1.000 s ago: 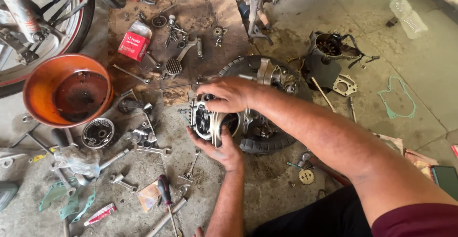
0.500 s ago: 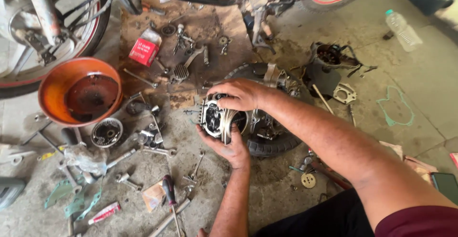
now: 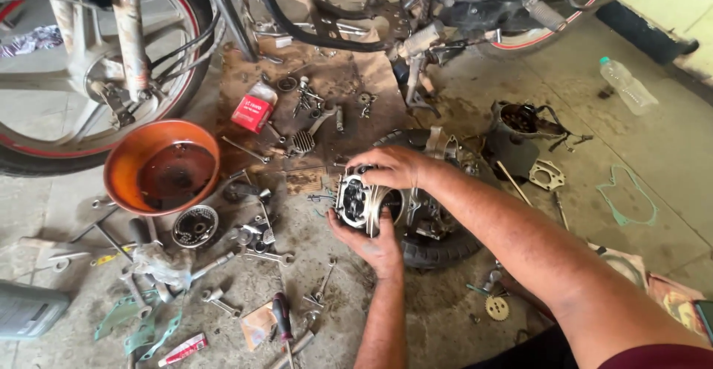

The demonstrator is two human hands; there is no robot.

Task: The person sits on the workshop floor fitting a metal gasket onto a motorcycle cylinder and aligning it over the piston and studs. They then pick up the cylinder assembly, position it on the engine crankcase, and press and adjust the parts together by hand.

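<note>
Both hands, left below and right above, grip the engine part beside scattered tools

Both hands close on the engine part, the left hand under it, the right hand over it. To their left the floor is crowded: loose wrenches, a round gear and the orange bowl block a low sweep. Ahead, bolts, a red box and the motorcycle frame close the way. Behind the part lies a black tyre. Bare concrete opens to the far right, near a plastic bottle.
</note>
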